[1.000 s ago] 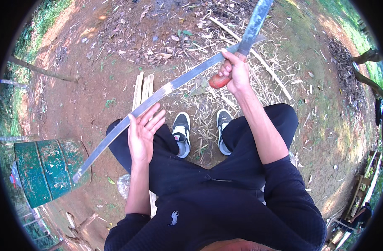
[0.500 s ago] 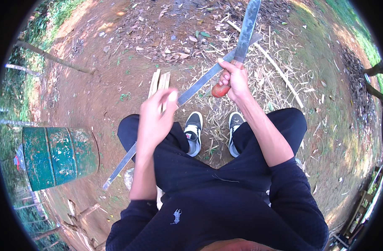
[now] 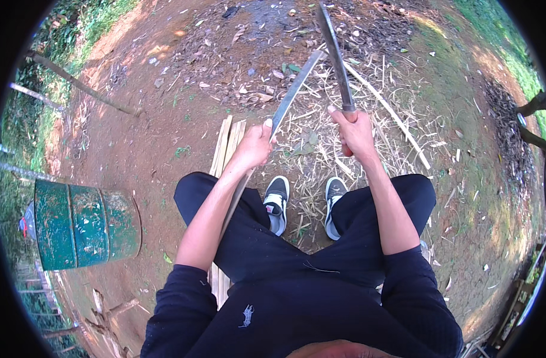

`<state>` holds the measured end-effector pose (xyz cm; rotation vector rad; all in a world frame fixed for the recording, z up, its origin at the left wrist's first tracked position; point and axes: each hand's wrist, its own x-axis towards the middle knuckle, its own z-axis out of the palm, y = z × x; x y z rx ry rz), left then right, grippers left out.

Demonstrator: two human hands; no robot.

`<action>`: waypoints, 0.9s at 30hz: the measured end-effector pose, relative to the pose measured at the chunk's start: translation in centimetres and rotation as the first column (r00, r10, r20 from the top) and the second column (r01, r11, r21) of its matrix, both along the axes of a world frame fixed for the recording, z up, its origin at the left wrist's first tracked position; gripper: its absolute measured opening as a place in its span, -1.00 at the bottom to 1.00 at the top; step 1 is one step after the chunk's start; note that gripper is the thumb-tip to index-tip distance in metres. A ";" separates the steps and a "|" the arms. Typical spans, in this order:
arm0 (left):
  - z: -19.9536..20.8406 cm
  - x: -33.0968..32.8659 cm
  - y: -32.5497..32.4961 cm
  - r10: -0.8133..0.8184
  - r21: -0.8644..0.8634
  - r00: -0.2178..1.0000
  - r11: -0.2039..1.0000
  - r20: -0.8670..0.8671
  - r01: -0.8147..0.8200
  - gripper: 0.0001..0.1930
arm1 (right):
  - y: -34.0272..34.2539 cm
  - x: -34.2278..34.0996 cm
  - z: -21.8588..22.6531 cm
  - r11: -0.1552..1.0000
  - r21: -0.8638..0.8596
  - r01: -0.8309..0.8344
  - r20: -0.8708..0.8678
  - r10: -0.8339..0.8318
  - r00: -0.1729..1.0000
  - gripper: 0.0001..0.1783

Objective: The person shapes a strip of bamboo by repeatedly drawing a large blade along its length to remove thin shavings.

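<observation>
Everything is borne by bare reddish-brown earth point(image 3: 142, 143), bordered by green vegetation point(image 3: 46, 83) at the left rim and by grass point(image 3: 506, 42) at the upper right. At the left, a ribbed green metal drum point(image 3: 85, 224) is set on this ground, its paint chipped and worn; its inside is hidden, so whether anything is contained in it cannot be told. Above the drum, a thin wooden pole point(image 3: 85, 86) is seen slanting down toward the earth.

In front of the person, whose dark-trousered knees are spread wide, a long flat grey strip point(image 3: 294, 89) is held up. Its long axis is angled from beside the left forearm, at the lower left, upward and away to the right, and a slight bend is shown along it. Its far end is seen close by the blade of the machete point(image 3: 338, 65); whether the two are touching cannot be told. Beyond the left knee, pale slats point(image 3: 221, 143) are laid side by side, pointed away from the body. The machete is likewise pointed away, its long axis leaned a little leftward toward the tip.

The reddish handle is gripped by the right hand point(image 3: 358, 132), its fingers wrapped closed. The strip is clasped partway along by the left hand point(image 3: 256, 144), its fingers curled shut. Around the shoes point(image 3: 277, 200), pale shavings point(image 3: 312, 128) are scattered, and farther out dry leaves point(image 3: 264, 97) are strewn
</observation>
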<state>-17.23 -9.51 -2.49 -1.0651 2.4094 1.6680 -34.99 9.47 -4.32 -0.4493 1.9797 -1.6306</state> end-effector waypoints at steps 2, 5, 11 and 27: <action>-0.4 1.1 0.4 0.052 0.113 0.999 0.992 0.005 -0.052 -0.48 | -0.1 0.3 0.1 0.996 0.086 -0.018 -0.203 0.035 0.978 -0.54; 0.6 1.5 1.9 0.080 0.285 0.996 0.956 -0.030 -0.068 -0.52 | -0.5 0.7 -1.5 0.992 0.116 -0.042 -0.338 0.080 0.938 -0.70; 0.9 0.0 3.2 -0.018 0.509 0.989 0.856 -0.148 0.092 -0.51 | -0.5 1.2 -1.2 0.980 0.193 -0.043 -0.540 0.142 0.830 -0.78; -3.8 2.2 4.0 -0.037 0.706 0.917 0.627 -0.396 0.330 -0.44 | 1.7 -1.2 -1.5 0.893 0.449 0.019 -0.775 0.379 0.506 -0.83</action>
